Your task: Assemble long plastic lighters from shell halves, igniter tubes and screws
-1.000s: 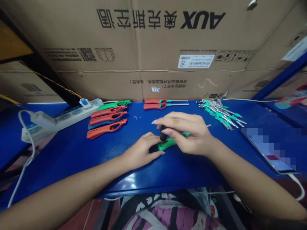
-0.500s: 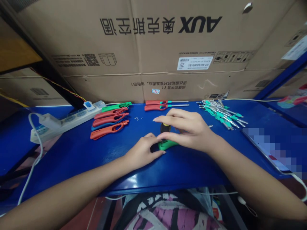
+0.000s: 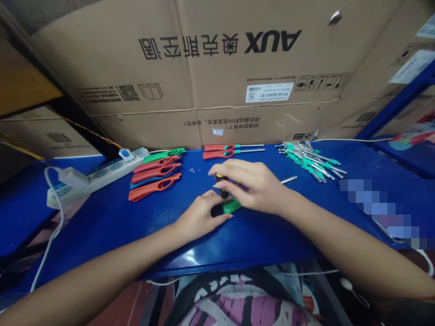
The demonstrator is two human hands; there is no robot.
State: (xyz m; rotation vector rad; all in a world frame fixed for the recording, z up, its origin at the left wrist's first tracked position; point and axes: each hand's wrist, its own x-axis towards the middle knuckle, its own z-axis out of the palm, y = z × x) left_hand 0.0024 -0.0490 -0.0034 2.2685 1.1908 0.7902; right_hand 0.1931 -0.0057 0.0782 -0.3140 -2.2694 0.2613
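Note:
A green lighter, the long-nosed kind, lies on the blue table in front of me, its metal tube sticking out to the right. My left hand grips the lighter's left end between thumb and fingers. Above that end, my right hand pinches a short black-and-yellow screwdriver between thumb and fingers. The screwdriver stands nearly upright, its shaft reaching down to the green handle. Most of the lighter's middle is hidden beneath my right hand.
Left lie several red, green and blue lighter handles beside a white power strip. Two red lighters with metal tubes lie at the back. To the right is a pile of tubes with green parts. A large cardboard box stands behind the table.
My right hand has moved left with the screwdriver, which now stands straighter over the lighter's left end. More of the metal tube shows. My left hand stays about where it was.

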